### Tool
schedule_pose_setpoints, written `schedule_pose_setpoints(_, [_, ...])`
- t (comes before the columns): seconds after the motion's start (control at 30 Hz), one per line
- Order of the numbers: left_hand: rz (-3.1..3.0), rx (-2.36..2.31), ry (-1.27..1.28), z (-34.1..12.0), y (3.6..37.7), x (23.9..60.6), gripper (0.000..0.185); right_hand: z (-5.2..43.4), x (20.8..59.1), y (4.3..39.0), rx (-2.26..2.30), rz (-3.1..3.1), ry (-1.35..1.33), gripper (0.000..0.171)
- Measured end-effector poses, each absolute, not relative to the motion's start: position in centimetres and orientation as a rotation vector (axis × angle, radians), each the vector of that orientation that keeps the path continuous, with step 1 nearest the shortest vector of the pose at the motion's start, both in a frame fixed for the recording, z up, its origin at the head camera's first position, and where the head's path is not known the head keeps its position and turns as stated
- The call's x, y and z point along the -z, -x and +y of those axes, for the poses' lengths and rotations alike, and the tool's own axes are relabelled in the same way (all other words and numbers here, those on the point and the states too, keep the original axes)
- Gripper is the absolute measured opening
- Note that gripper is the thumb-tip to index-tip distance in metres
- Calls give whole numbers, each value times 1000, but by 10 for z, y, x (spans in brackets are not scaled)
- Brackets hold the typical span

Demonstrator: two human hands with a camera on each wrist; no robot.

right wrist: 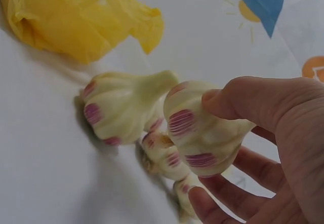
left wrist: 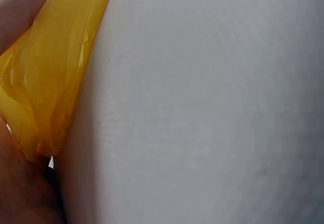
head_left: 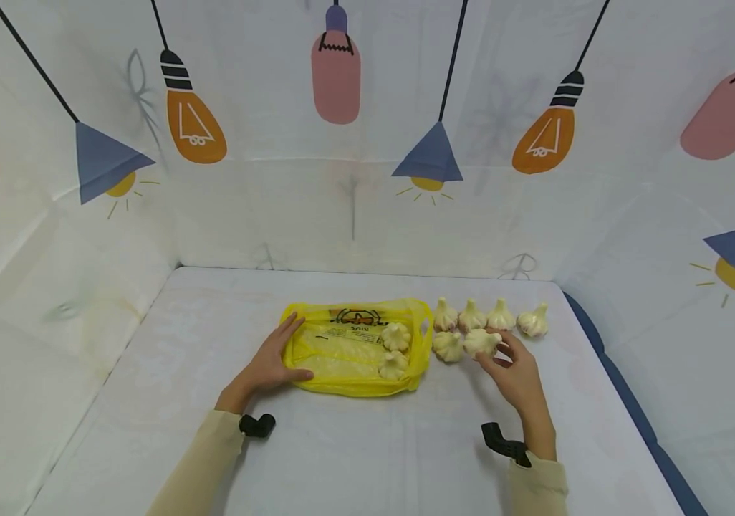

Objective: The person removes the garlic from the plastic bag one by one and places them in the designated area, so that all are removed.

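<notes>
The head camera looks forward and down on the table (head_left: pixel 367 451). The 2 wrist cameras look from very near, the right across garlic bulbs (right wrist: pixel 119 107); all 3 views share the yellow bag (left wrist: pixel 61 51).

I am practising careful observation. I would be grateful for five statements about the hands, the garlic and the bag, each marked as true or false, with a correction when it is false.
1. The right hand holds a garlic bulb. True.
2. The left hand also holds a garlic bulb. False: it touches the left end of the yellow plastic bag.
3. Two garlic bulbs show at the right end of the bag. True.
4. The far row of garlic to the right of the bag has seven bulbs. False: that row has four bulbs.
5. The wall behind the table shows printed lamps. True.
</notes>
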State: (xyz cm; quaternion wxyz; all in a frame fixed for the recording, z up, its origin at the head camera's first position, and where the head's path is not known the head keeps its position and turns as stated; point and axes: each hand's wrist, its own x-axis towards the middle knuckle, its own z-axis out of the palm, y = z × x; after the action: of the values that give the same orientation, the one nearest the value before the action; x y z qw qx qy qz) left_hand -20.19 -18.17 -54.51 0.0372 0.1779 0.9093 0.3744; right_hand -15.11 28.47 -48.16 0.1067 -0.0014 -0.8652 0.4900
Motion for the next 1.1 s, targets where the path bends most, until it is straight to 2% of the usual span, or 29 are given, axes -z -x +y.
schedule_pose_setpoints(0.6, [2793, -1155, -560, -183, 204, 549, 110, 299, 517, 165, -1373, -2642, 120, 51])
schedule_pose_setpoints(0.77, [2783, -1167, -543, -182, 204, 548, 110, 298, 521, 168, -1361, -2645, 127, 50])
schedule_pose_setpoints(1.1, [2783, -1156, -538, -182, 203, 546, 110, 296, 523, 171, -1368, -2673, 120, 59])
